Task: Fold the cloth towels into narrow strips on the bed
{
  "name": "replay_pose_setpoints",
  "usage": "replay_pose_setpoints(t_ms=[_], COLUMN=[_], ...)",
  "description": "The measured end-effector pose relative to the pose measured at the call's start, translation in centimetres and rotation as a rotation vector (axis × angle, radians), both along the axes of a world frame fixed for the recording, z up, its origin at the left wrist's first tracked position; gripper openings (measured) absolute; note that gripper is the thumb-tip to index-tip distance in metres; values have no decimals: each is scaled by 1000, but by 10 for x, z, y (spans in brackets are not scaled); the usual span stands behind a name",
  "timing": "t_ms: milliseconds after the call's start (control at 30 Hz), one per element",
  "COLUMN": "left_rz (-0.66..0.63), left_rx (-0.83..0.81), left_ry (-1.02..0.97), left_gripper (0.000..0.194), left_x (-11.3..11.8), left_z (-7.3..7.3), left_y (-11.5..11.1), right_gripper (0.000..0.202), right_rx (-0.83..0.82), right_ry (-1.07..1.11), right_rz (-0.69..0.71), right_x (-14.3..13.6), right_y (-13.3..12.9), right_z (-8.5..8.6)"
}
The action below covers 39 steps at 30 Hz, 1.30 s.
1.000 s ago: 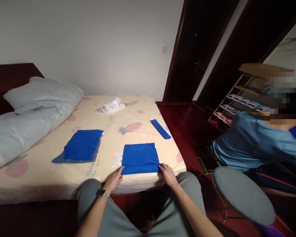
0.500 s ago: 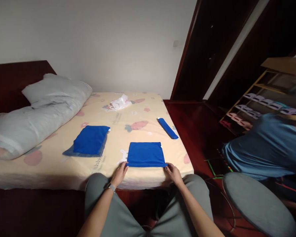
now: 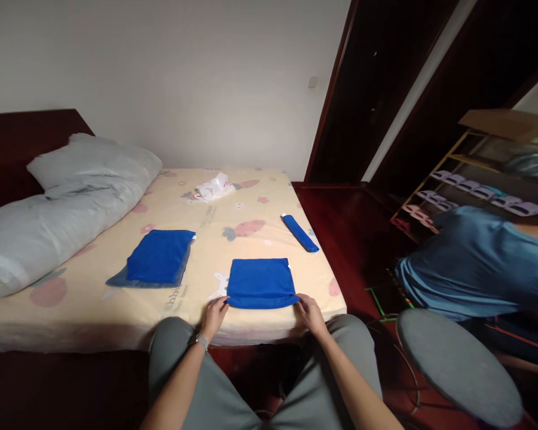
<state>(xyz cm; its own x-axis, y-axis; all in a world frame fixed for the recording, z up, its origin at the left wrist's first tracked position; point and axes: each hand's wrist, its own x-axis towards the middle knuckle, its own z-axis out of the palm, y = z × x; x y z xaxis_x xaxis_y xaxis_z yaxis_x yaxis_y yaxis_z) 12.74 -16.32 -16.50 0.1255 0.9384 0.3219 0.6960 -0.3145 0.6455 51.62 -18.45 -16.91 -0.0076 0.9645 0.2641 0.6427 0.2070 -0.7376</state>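
Observation:
A blue cloth (image 3: 260,279) lies flat on the bed in front of me, with a narrow fold along its near edge. My left hand (image 3: 216,313) pinches the near left corner of that fold. At the near right corner, my right hand (image 3: 310,312) grips the other end between thumb and fingers. To the left lies a stack of blue cloths (image 3: 160,257), the top one bright and a greyer, sheer-looking layer showing beneath. A rolled blue cloth (image 3: 300,233) with a white tag rests near the right edge of the bed.
The bed (image 3: 197,227) has a patterned sheet and a crumpled white plastic bag (image 3: 214,187). A grey quilt (image 3: 85,197) is heaped at left. On the right are a round stool (image 3: 457,364), a person in a blue shirt (image 3: 470,269) and a shoe rack (image 3: 457,156).
The near folded edge of the cloth has come slightly toward me and now shows a wider, flatter band. Both hands keep their hold at its corners. The view has shifted a little.

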Motion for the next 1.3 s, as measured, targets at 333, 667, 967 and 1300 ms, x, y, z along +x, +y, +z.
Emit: replay_pose_setpoints(t_ms=[333,667,967,1300], left_rz=[-25,98,114,115], left_rx=[-235,-304,-301,-342], left_ry=[-56,-193,-279,-80], left_gripper=[34,43,44,39], left_x=[-18,-4,-2,-10], left_z=[13,-5,-10,-3], left_y=[-14,-4,-2,-9], right_gripper=[41,48,60,43], right_rx=[-183,-276,-303,-309], right_ry=[167,250,322,162], right_rz=[79,-111,-112,-60], right_x=[14,4,-5,7], right_y=[-16,-2,1,-4], right_z=[16,1,3,2])
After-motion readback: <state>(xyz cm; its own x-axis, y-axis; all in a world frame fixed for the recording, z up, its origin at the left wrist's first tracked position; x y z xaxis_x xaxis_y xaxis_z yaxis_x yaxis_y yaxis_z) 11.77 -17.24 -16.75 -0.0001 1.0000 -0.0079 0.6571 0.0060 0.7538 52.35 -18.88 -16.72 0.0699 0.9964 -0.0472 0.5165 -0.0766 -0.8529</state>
